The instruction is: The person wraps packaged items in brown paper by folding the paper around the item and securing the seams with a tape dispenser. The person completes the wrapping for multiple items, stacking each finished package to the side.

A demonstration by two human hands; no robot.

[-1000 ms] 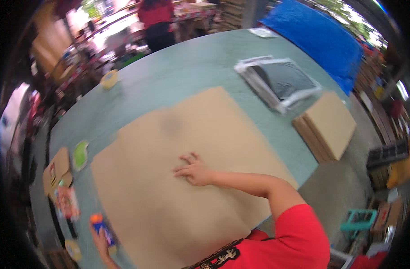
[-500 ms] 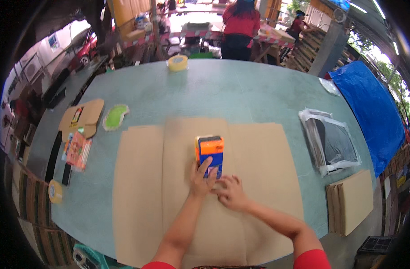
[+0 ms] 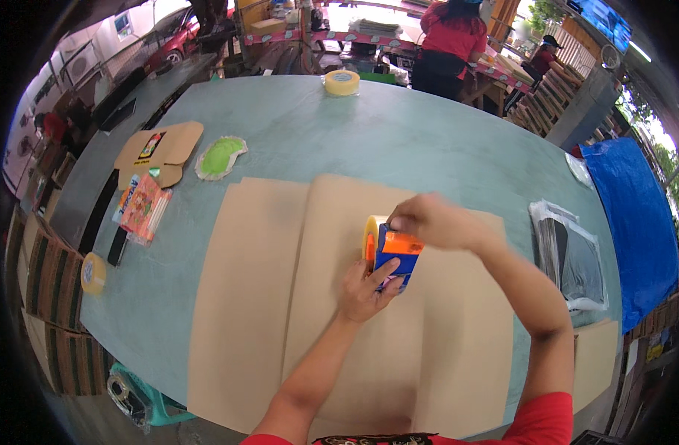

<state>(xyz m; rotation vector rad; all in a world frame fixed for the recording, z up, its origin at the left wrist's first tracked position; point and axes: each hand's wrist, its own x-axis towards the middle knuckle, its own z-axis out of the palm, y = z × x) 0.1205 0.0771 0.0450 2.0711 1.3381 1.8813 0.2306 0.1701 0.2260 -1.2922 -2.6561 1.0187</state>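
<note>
our left hand [image 3: 360,291] grips the tape dispenser [image 3: 404,262] over the cardboard [image 3: 243,297] on the table's near side, apparently steadying it while our right hand [image 3: 439,222] works its far end; whether that blurred hand pinches anything, we cannot tell.

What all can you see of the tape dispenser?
The dispenser has a blue, plastic-looking body with an orange band near its far end and a yellowish tape roll at its left. It leans slightly right over the cardboard; whether they touch is unclear. The left hand has it in its grip; the blurred right hand is at its far end.
</note>
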